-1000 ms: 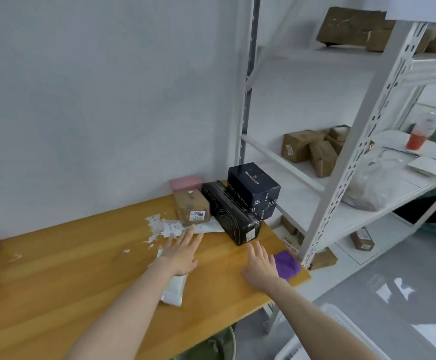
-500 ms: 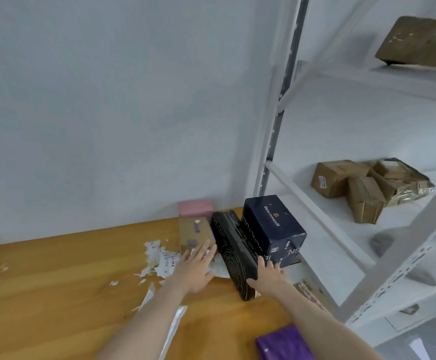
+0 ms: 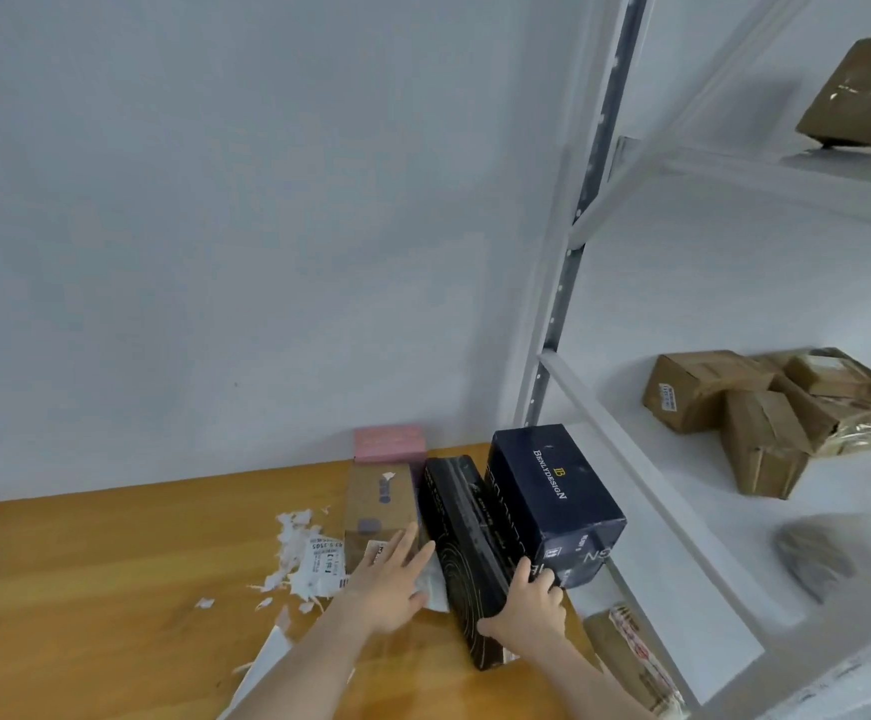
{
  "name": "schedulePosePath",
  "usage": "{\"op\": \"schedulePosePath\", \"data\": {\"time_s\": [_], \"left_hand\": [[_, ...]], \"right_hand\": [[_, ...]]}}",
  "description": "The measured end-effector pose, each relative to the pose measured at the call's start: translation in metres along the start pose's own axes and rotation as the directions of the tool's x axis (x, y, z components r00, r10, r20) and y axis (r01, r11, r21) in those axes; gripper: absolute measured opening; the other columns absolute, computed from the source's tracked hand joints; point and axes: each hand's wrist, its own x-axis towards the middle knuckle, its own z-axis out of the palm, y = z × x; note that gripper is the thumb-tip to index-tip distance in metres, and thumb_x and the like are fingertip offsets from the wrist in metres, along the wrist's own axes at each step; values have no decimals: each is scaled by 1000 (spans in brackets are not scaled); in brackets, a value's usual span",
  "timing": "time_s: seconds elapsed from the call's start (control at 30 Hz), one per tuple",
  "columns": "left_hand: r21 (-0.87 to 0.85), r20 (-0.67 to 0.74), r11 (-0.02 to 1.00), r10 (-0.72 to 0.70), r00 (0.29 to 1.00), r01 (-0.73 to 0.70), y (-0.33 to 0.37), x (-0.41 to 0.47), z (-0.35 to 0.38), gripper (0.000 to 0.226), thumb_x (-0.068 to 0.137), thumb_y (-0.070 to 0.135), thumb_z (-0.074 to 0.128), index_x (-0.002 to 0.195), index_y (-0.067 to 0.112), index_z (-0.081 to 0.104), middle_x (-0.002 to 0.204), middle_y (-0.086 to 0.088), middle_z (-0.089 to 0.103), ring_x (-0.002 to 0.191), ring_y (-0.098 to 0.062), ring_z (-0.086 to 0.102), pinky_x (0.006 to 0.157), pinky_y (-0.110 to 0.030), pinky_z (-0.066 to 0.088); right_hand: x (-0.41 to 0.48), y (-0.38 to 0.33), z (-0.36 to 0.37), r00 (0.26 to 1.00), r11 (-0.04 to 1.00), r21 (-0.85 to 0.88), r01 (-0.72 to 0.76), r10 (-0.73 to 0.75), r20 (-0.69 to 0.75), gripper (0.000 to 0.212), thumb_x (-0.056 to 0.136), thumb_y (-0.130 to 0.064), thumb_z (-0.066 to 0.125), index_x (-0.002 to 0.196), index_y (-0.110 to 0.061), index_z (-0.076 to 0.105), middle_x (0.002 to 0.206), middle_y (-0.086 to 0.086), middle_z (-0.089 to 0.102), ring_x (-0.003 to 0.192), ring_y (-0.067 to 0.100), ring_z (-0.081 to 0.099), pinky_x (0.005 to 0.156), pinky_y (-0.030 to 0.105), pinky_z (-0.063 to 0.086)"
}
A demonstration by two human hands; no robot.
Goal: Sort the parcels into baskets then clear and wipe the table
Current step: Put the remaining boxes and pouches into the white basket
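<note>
at the near end of the black box the right hand is clamped on, thumb on the end face and fingers curled over the top edge, where the navy box rests tilted against the black box's right side. just left of the black box the left hand lies spread, fingers straight, tips touching the brown carton and gripping nothing. a pink box sits behind that carton, and torn paper scraps lie further left of the black box on the table. no basket is in view.

the step in hand looks like pulling a parcel out of this cluster. the black box stands on a narrow side and seems to prop the navy one, so dragging it out alone could tip the navy box off the table's right edge. better to slide slowly toward the body, or lift the navy box off first, and bring the left hand onto the black box's left face so both palms carry it
</note>
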Motion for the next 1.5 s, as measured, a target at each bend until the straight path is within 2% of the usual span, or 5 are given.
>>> {"op": "schedulePosePath", "data": {"time_s": [0.37, 0.53, 0.9, 1.2, 1.5], "left_hand": [[8, -23, 1000, -25, 999, 25, 7, -37, -5, 62, 102, 44, 21, 152, 12, 5, 159, -9, -7, 147, -22, -8, 120, -44, 4], [-389, -141, 912, -201, 969, 133, 19, -56, -14, 68, 98, 53, 20, 149, 7, 17, 155, -12, 22, 143, -28, 19, 114, -46, 22], [-951, 206, -271, -200, 958, 148, 46, -101, -37, 60, 90, 62, 39, 135, 24, 42, 140, -8, 46, 131, -39, 39, 106, -67, 17], [-912, 331, -237, 54, 942, 334, 120, -127, 6, 37, 94, 39, 51, 124, 18, 48, 129, -18, 52, 107, -47, 49, 81, -73, 41], [-952, 295, -17, 206, 933, 304, 287, -147, 53, 34, 90, 21, 62, 122, 13, 52, 125, -14, 49, 113, -42, 46, 80, -68, 46]], "right_hand": [[-63, 1, -19, 936, 975, 195, 111, -36, -350, 108, 69, -50, 70, 149, -19, 5, 147, 11, 15, 137, 30, 14, 116, 45, 22], [-112, 30, -16, 850, 960, 132, 246, -149, -505, 94, 69, -49, 68, 145, -21, 20, 142, 8, 18, 132, 27, 17, 113, 45, 28], [-266, 113, 26, 642, 877, 62, 477, -299, -706, 69, 67, -44, 68, 122, -18, 36, 128, 12, 34, 117, 25, 33, 93, 45, 47], [-343, 181, 29, 671, 837, 209, 505, -229, -705, 83, 73, -50, 66, 138, -30, 19, 134, -4, 26, 125, 12, 27, 106, 26, 40], [-407, 303, 36, 447, 717, 590, 371, 419, -791, 69, 87, -44, 44, 144, -9, 27, 149, 7, 25, 142, 14, 19, 116, 20, 16]]}}
